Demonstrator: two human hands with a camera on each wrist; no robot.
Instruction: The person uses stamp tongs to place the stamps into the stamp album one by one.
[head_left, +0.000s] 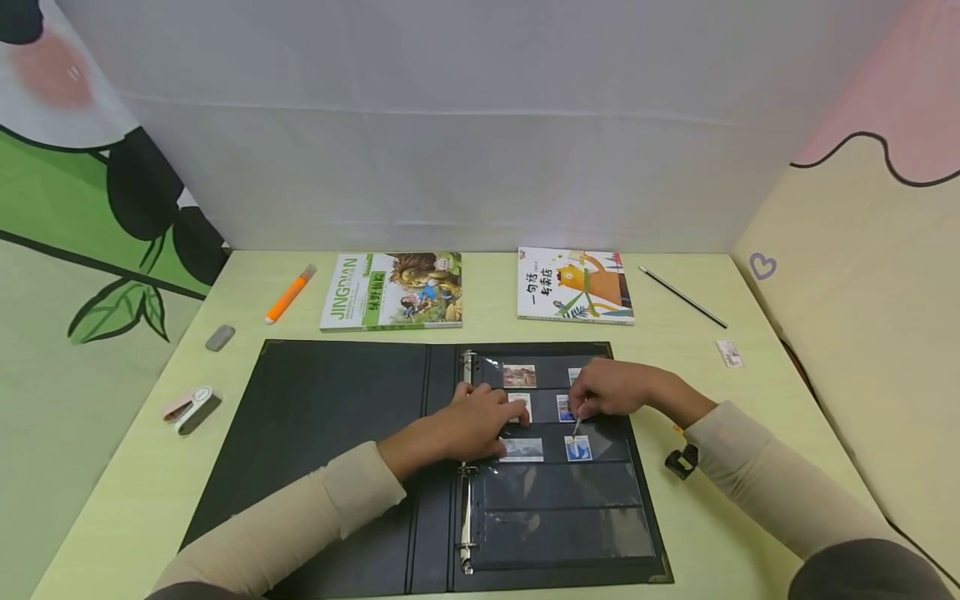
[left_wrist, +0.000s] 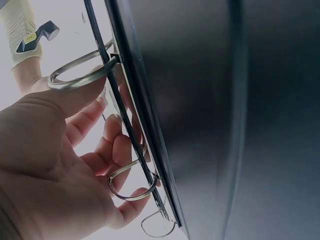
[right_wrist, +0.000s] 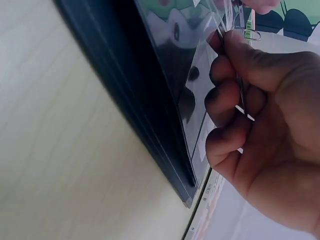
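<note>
A black ring binder (head_left: 345, 417) lies open, with a clear-pocketed stamp page (head_left: 562, 525) on its right side. My right hand (head_left: 611, 387) pinches slim metal tweezers (head_left: 577, 427), also seen as a thin strip in the right wrist view (right_wrist: 242, 92). Their tip meets a blue-and-white stamp (head_left: 578, 448) in the third row. Over the left part of the page my left hand (head_left: 472, 419) rests with fingers spread, beside a grey stamp (head_left: 522, 450) and a partly covered pale stamp. Binder rings (left_wrist: 80, 80) stand by that hand in the left wrist view. A reddish stamp (head_left: 519, 376) sits in the top row.
Two books, one with a lion (head_left: 393, 292) and one with a bear (head_left: 576, 285), lie behind the binder. To the left are an orange marker (head_left: 290, 294), a grey eraser (head_left: 220, 337) and a stapler-like item (head_left: 193, 408). A thin rod (head_left: 682, 297) and a loose stamp (head_left: 729, 353) lie right.
</note>
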